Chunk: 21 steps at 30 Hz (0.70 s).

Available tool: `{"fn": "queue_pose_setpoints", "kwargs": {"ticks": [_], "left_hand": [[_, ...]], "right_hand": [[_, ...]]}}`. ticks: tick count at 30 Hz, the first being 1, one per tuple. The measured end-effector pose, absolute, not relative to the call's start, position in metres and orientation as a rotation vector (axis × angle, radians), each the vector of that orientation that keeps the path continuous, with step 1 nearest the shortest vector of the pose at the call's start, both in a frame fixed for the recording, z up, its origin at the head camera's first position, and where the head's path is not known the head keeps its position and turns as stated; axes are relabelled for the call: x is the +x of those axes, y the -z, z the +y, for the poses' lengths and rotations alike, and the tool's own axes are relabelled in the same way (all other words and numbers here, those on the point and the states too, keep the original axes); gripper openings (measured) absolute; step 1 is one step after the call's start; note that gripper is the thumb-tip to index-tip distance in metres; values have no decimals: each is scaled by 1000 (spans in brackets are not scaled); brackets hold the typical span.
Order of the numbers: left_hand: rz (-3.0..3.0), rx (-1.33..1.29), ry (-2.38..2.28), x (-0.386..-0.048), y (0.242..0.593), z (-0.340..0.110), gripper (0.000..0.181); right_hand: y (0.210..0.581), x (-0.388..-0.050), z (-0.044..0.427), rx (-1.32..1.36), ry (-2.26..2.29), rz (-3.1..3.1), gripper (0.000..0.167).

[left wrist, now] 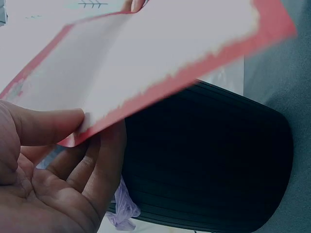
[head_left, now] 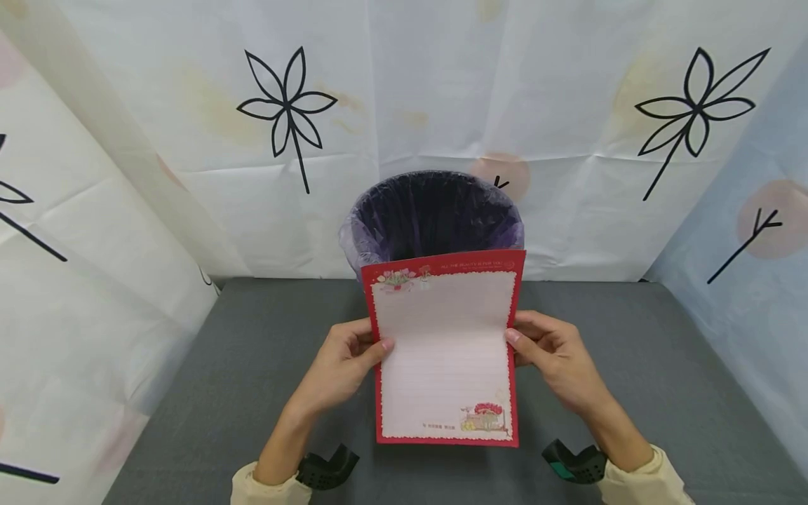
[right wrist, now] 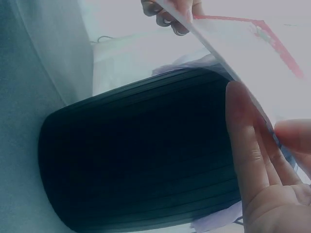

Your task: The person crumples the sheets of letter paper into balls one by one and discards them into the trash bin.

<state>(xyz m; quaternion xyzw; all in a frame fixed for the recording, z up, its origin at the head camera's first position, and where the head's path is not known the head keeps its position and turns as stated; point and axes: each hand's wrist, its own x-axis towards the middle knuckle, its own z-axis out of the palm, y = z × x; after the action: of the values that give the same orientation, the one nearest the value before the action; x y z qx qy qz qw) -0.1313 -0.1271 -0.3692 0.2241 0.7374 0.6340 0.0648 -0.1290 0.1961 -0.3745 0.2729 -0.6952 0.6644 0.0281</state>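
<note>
Between both hands a sheet of lined writing paper (head_left: 445, 351) with a red border is held up, flower and house pictures printed in its corners. My left hand (head_left: 346, 361) pinches its left edge, thumb on the front and fingers behind. On the opposite edge my right hand (head_left: 555, 358) pinches it the same way. In the left wrist view the paper (left wrist: 126, 63) bends slightly near the thumb. Behind the sheet stands a dark trash can (right wrist: 141, 145), lined with a translucent purple bag (head_left: 366, 231); the paper hides its front in the head view.
The grey tabletop (head_left: 265, 351) extends around the hands. White cloth walls (head_left: 189, 126) with black flower drawings rise behind and at both sides. The trash can stands close to the back wall.
</note>
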Motion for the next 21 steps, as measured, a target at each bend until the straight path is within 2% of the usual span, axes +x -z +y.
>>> {"fn": "queue_pose_setpoints", "kwargs": {"ticks": [9, 17, 21], "left_hand": [[1971, 617, -2003, -136, 369, -134, 37], [1790, 678, -2063, -138, 373, -141, 40], [1675, 725, -2109, -139, 374, -144, 33]], "right_hand": [[372, -133, 198, 895, -2129, -2086, 25], [372, -135, 199, 960, -2176, -2029, 30], [371, -136, 200, 1000, -2229, -1991, 32]]}}
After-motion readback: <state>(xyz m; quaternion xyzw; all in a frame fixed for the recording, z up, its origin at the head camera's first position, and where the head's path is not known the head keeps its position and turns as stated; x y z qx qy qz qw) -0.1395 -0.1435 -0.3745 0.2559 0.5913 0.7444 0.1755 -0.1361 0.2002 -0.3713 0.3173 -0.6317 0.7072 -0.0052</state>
